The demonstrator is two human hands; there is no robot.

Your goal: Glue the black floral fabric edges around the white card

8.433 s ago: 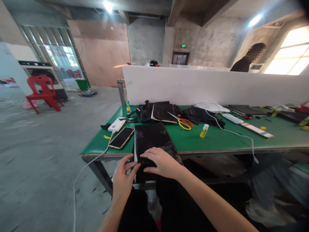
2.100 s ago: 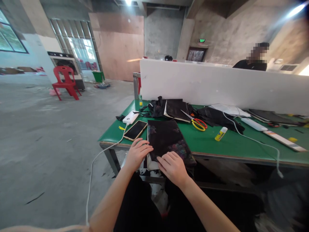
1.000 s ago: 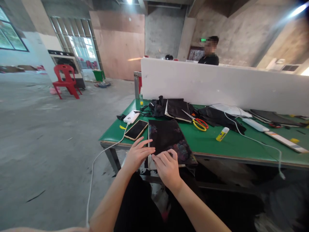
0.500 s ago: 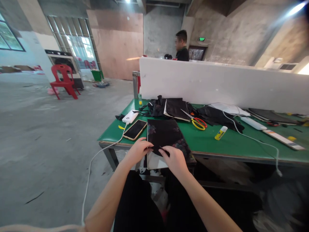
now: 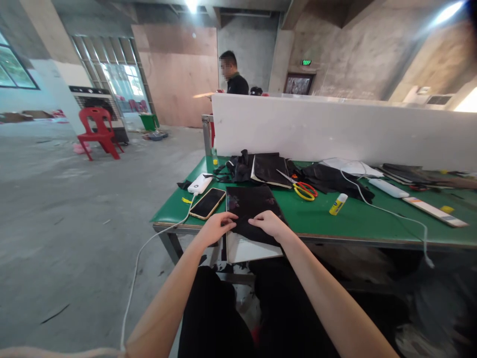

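Observation:
At the near edge of the green table lies a flat, book-like piece with a bare white surface (image 5: pixel 250 249) facing me. Black cloth (image 5: pixel 250 199) with a faint floral print covers its far part. My left hand (image 5: pixel 218 226) pinches the cloth near its left side, thumb and fingers together. On the right, my right hand (image 5: pixel 271 223) grips the same cloth, a small gap from the left. A smartphone (image 5: pixel 207 203) lies just left of the cloth. Scissors with red and yellow handles (image 5: pixel 305 191) and a yellow glue stick (image 5: pixel 338 204) are to the right.
A white power bank (image 5: pixel 201 184) with a cable sits by the phone. Behind are a black-covered book (image 5: pixel 271 170) and cloth scraps (image 5: pixel 331 179). A white partition (image 5: pixel 335 129) borders the green table (image 5: pixel 316 216); a person (image 5: pixel 236 82) is beyond it. A red chair (image 5: pixel 99 130) stands left.
The cloth's near edge has shifted, showing more white surface toward the right and hiding the print at lower right. The person behind the partition has moved left.

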